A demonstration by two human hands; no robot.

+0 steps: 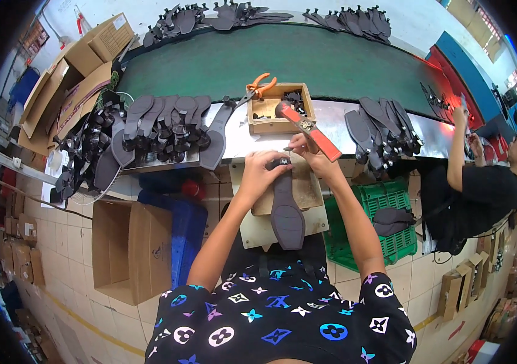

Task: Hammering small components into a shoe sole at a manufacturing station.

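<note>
My left hand [266,170] presses down on the top end of a dark sandal sole [286,209] that lies on a wooden block [307,191]. My right hand [310,150] grips a hammer [307,126] with an orange-red handle and a dark head, held just above the sole's top end. Both forearms reach up from the lower edge. Under the block lies a pale work board [252,227].
A small wooden box [270,124] with orange pliers [260,87] sits behind the hands. Rows of dark soles [161,124] lie left and right [383,130] beside a green conveyor belt [307,60]. A green crate [386,242], cardboard boxes [128,249] and a seated person [483,194] are nearby.
</note>
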